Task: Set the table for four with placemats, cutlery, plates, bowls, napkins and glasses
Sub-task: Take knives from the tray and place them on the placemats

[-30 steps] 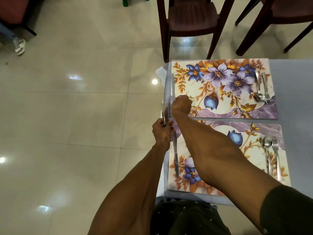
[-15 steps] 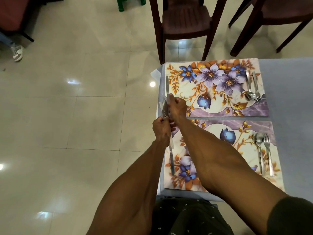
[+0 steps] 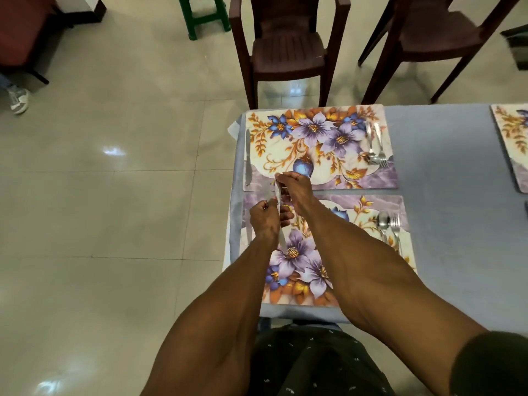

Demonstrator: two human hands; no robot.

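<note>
Cutlery stage, partway. Landmark: the near placemat [image 3: 311,270], in front of the person on the grey tablecloth [image 3: 445,195]. Beyond it the far placemat [image 3: 317,144] already has a knife [image 3: 248,158] along its left edge and a spoon and fork [image 3: 376,147] on its right. The near placemat has a spoon and fork [image 3: 389,230] on its right; its knife is not yet laid. Left hand [image 3: 264,221], over the near placemat's left end, curls round a knife [image 3: 281,241] whose blade points back toward the person; it seems to hold more cutlery, count unclear. Right hand [image 3: 291,185], just beyond the left, pinches a thin metal piece [image 3: 277,192] between fingertips. A third placemat [image 3: 511,138] shows well right, contents cut off. Left to do, judging by this: remaining knives, then plates, bowls, napkins, glasses, none in sight. Two brown chairs [image 3: 285,47] stand beyond the far placemat; nothing blocks the near placemat's left edge.
</note>
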